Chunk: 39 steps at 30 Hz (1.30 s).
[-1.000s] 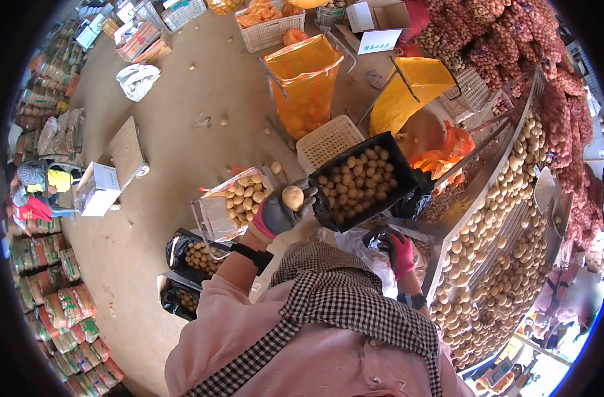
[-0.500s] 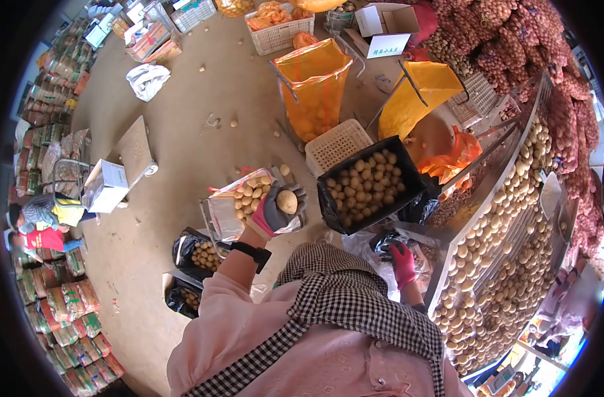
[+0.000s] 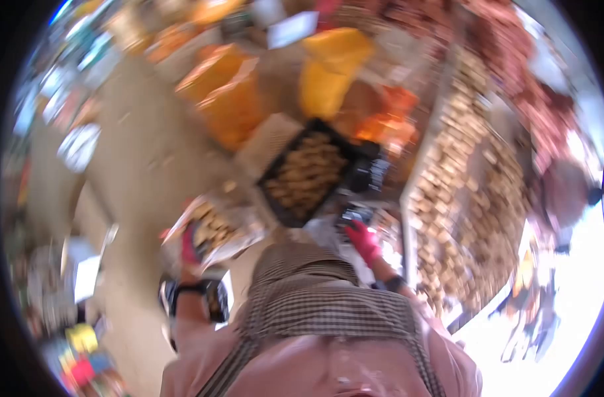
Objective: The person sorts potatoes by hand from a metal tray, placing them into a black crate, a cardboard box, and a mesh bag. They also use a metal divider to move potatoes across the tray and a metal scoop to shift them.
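Note:
My left hand point(image 3: 190, 243), in a pink and grey glove, is at the left edge of an open bag of potatoes point(image 3: 216, 228); motion blur hides its fingers. To the right, my right hand point(image 3: 361, 237) in a pink glove is beside clear and dark plastic point(image 3: 347, 213) near the sorting table's edge; its fingers are smeared too. Between and above the hands stands a black-lined crate point(image 3: 270, 192) full of potatoes.
A sloping metal table point(image 3: 411, 198) on the right carries many potatoes. Yellow bags point(image 3: 226, 92) and an orange bag point(image 3: 388, 119) stand beyond the crate. A dark-lined box point(image 3: 216, 299) sits at lower left, and a person point(image 3: 83, 364) is farther left.
The whole view has turned and blurred. My left hand has moved from above the potato bag to its left edge, and the potato it held is no longer visible.

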Tool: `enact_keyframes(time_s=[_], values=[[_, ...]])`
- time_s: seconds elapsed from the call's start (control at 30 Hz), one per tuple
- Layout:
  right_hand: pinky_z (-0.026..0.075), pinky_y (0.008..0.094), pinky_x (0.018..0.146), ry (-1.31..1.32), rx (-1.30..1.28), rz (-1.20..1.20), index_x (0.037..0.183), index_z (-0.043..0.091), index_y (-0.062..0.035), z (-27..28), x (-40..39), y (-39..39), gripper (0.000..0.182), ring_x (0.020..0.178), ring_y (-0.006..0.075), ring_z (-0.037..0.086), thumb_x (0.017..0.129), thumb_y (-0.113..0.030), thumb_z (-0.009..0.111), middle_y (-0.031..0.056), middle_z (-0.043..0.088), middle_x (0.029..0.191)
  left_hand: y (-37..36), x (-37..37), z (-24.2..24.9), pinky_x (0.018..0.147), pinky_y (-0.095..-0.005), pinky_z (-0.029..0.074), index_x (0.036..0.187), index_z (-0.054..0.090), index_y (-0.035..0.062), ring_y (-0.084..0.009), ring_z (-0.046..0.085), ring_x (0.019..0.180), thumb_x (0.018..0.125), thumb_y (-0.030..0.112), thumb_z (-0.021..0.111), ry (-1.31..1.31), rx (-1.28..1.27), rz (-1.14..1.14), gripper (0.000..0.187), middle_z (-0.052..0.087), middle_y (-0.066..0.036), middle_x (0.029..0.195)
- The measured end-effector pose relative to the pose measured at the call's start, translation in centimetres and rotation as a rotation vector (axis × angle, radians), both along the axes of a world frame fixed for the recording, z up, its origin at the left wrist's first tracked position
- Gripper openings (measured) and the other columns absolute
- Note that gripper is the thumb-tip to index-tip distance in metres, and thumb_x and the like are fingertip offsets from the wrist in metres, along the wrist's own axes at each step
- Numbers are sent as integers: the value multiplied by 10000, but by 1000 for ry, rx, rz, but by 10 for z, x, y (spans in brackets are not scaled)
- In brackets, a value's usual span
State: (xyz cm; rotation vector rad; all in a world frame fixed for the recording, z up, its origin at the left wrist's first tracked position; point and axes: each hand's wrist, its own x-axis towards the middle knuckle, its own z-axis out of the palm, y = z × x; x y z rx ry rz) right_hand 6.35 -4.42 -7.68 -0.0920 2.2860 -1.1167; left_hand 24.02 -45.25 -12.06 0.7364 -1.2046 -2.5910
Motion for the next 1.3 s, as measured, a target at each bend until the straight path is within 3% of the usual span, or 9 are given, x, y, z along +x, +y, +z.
enact_keyframes(time_s=[0.3,0.37,0.57,0.63,0.8,0.87,1.03,1.1,1.3], values=[[550,303,736,-48,-181,-224,1195,640,-51,4,26,22,304,785,139,675,936,-209,627,65,718,924,-126,51,-131,1027,-383,447,1462,386,68,-222,485,1274,1007,358,488,-248,257,-161,549,462,-82,1436],[539,372,825,73,-219,-226,1211,613,-29,27,33,34,397,948,311,683,882,-245,668,178,694,1016,-130,33,-136,992,-377,462,1429,415,75,-208,501,1235,998,378,501,-388,119,-225,534,501,-79,1381],[539,355,772,763,-79,-496,1116,640,-43,94,14,124,294,878,301,669,823,-20,660,131,659,978,39,-85,8,591,-288,502,1185,580,97,-165,618,835,965,505,504,-213,-595,-103,470,636,-101,1098],[506,407,875,842,181,-679,1169,610,-62,85,-1,168,362,1000,327,614,812,-66,670,152,625,1098,60,-125,26,532,-291,516,1222,590,102,-213,638,794,979,493,474,-179,332,-550,475,645,-131,1062],[440,449,987,687,649,-504,1300,524,-119,54,-43,248,571,1176,379,502,756,-129,699,152,544,1260,238,-167,126,611,-310,542,1261,566,35,-240,628,815,987,476,468,-340,358,-528,528,647,-117,1008],[441,441,999,651,394,-250,1317,514,-121,36,-53,284,608,1195,375,490,739,-139,705,159,535,1265,266,-169,131,597,-258,527,1244,570,20,-222,634,695,981,508,480,-225,290,-789,562,663,-131,951],[551,318,775,157,-1302,-1256,1157,633,-29,38,-72,323,281,946,191,644,893,-119,605,90,667,1079,301,-172,130,524,-223,426,1213,576,36,-119,525,573,963,552,504,-239,278,-967,577,639,-72,816],[556,307,734,83,-1294,-1320,1085,677,-54,42,-90,331,221,841,171,655,896,-163,639,80,688,981,311,-179,112,513,-220,401,1195,582,43,-110,472,546,963,563,498,-199,343,-1082,575,625,-64,794],[514,389,895,631,191,-742,1153,646,-58,45,-176,334,450,1026,298,649,766,-265,750,148,665,1104,384,-204,142,582,-268,507,1242,558,60,-207,623,769,990,418,504,-253,539,-943,442,642,-174,1097]])
